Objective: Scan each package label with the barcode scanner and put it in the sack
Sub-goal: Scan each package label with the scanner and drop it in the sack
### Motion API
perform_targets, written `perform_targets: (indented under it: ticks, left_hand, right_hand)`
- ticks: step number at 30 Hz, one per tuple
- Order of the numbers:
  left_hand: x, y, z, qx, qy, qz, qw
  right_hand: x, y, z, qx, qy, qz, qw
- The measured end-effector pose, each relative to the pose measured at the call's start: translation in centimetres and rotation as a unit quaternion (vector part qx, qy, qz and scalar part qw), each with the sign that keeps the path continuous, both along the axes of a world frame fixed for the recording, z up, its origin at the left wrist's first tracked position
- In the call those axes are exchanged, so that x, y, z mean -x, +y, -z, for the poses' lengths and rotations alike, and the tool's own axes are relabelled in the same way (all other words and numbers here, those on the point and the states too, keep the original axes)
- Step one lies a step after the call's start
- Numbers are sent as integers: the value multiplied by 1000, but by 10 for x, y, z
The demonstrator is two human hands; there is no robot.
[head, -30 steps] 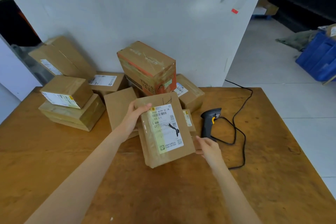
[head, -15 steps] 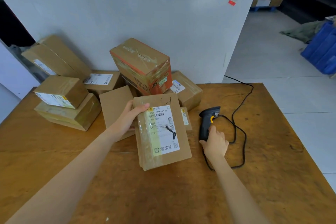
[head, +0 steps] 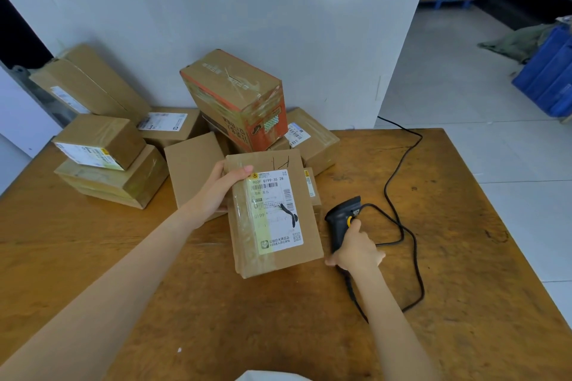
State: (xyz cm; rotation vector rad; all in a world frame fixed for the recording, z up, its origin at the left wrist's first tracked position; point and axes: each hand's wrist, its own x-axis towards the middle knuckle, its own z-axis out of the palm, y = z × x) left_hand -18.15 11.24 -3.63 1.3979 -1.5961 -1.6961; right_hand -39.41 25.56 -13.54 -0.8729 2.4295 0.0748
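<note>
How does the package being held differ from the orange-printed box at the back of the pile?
The held package is flat and plain brown; the orange-printed box is bulkier, with orange panels. The held package shows a white shipping label towards the camera; no such label shows on the orange-printed box. The held package is gripped at its top corner; the orange-printed box sits tilted on other packages. Both are taped cardboard.

Bright, even light's filling the whole shot, shadows looking soft; wide lens is bending the edges, taped boxes (head: 235, 86) glaring slightly.
</note>
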Motion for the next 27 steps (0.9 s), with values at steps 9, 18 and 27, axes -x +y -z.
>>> perform_targets:
  ticks: [9, 18, 27]
  left_hand:
    - [2, 4, -1, 27, 4, 4, 1000]
    - [8, 5, 11, 74, 65, -19, 995]
    - [11, 9, 27, 102, 116, -35, 987]
  right_hand:
    - [-14, -8, 13, 166, 3, 73, 983]
    - [-11, 29, -65, 422, -219, 190, 859]
    - [-68, 75, -129, 395, -454, 21, 798]
